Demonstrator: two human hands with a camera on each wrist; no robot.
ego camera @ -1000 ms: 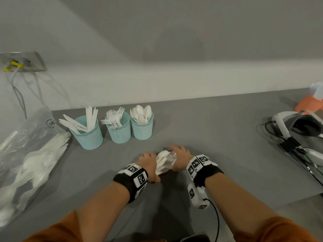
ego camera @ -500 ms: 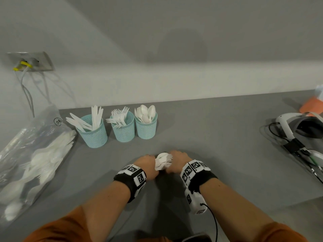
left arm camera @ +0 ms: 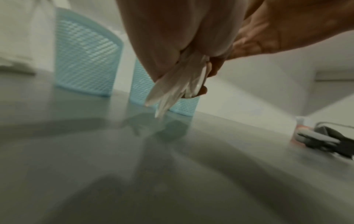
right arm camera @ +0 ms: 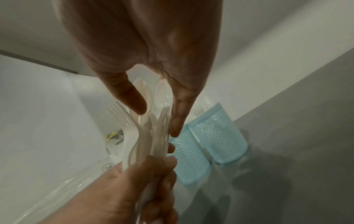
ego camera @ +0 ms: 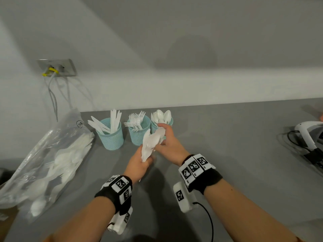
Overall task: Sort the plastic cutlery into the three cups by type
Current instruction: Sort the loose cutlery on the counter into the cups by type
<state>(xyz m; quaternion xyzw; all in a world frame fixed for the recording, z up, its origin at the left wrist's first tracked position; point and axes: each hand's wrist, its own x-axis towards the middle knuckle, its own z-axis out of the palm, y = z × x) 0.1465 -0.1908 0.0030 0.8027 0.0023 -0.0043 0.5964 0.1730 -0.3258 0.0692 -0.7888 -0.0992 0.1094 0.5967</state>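
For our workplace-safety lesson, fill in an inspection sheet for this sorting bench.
Surface: grey table, bare patches visible.
Job's things: three cups hold knives, forks and spoons; mixed cutlery bundle in hand.
Clutter: bag of cutlery; headset.
Grip: left hand clasps the handles; right hand pinches the top ends.
Cables: black lead; wall wires.
Surroundings: pale wall, socket plate.
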